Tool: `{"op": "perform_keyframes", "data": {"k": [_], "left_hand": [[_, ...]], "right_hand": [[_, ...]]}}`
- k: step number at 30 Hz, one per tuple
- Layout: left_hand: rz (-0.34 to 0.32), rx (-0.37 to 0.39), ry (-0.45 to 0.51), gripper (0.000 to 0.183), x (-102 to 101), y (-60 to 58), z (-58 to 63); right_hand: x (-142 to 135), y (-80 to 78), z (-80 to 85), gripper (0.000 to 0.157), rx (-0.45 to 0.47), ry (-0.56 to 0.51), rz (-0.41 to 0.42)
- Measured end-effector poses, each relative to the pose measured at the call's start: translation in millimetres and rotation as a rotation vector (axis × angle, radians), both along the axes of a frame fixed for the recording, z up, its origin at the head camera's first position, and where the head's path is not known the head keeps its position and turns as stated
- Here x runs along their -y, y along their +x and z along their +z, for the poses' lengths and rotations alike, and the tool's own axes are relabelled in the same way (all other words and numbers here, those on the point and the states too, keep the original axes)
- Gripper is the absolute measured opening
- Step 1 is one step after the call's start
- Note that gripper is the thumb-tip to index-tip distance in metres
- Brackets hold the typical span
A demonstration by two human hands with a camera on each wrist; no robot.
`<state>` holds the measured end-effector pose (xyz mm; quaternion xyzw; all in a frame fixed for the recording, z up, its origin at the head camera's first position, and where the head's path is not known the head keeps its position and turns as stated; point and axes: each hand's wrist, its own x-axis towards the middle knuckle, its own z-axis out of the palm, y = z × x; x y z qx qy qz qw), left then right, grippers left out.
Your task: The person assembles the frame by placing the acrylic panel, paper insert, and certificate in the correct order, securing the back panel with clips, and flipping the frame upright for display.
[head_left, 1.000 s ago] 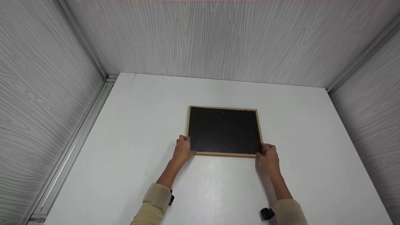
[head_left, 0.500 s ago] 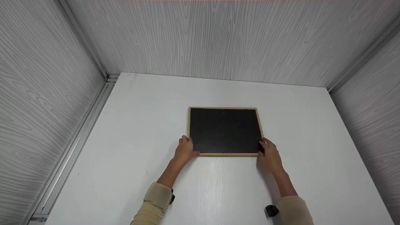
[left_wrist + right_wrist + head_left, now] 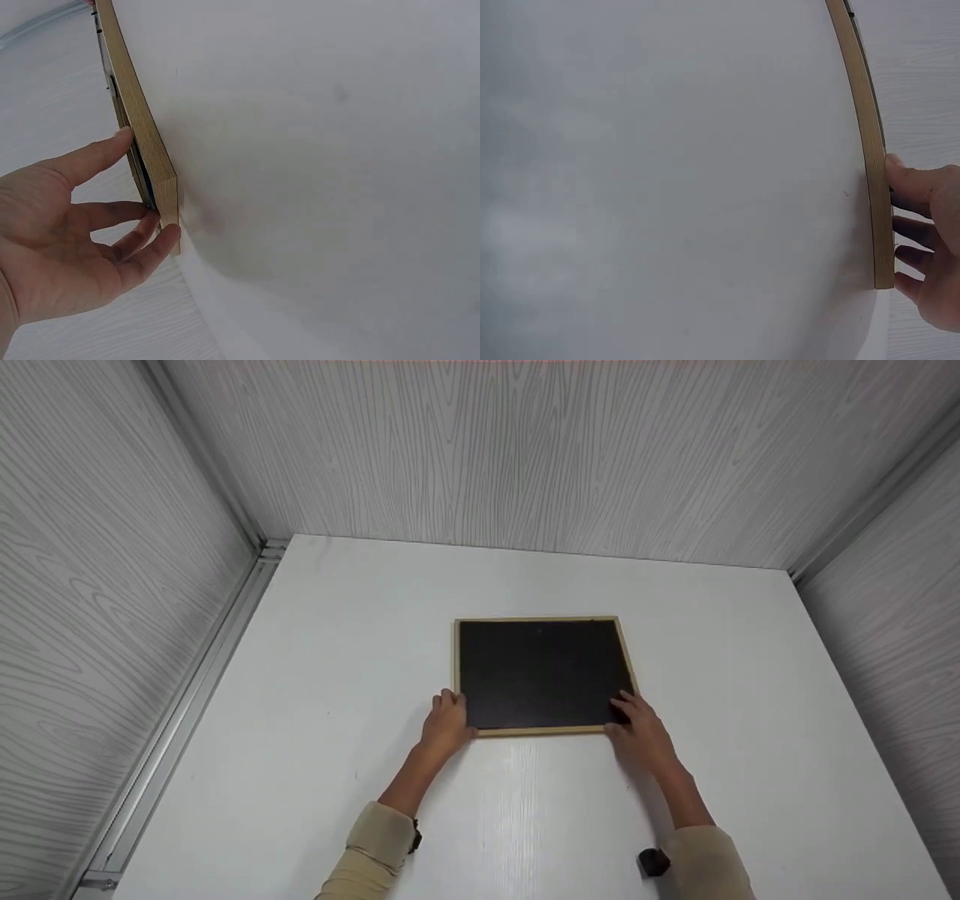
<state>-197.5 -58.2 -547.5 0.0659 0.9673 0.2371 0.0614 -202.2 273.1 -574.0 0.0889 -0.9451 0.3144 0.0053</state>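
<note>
At the near side, beige sleeves [image 3: 381, 832] are worn on both forearms, and a small black device [image 3: 653, 862] is seen beside the right cuff. The near left corner of a wood-framed black panel [image 3: 547, 675] is gripped by the left hand [image 3: 445, 727], its thumb set at the near edge and its fingers bent round the left side. The near right corner is touched by the right hand [image 3: 643, 735], its fingers spread; whether the frame is pinched there cannot be told. The panel is placed around the middle of a white tabletop [image 3: 360, 645], black face up. Beyond, the tabletop is bounded by a grey wood-grained wall [image 3: 510, 457].
</note>
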Motion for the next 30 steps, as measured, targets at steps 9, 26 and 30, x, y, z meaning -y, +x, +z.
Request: {"op": "perform_keyframes", "data": {"k": [9,26,30], "left_hand": [[-0.088,0.004,-0.011,0.061,-19.8,13.4,-0.1],[0.023,0.014,0.363,0.05,19.0,-83.3,-11.5],[-0.001,0.068,0.51,0.051,36.3,-113.7,-40.1]], "right_hand": [[-17.7,-22.3,5.9,0.066,0.114,-0.086,-0.254],[37.2,13.2,19.8,0.044,0.115,0.134,-0.353],[65.1,31.8,18.6,0.032,0.125,0.032,-0.238]]}}
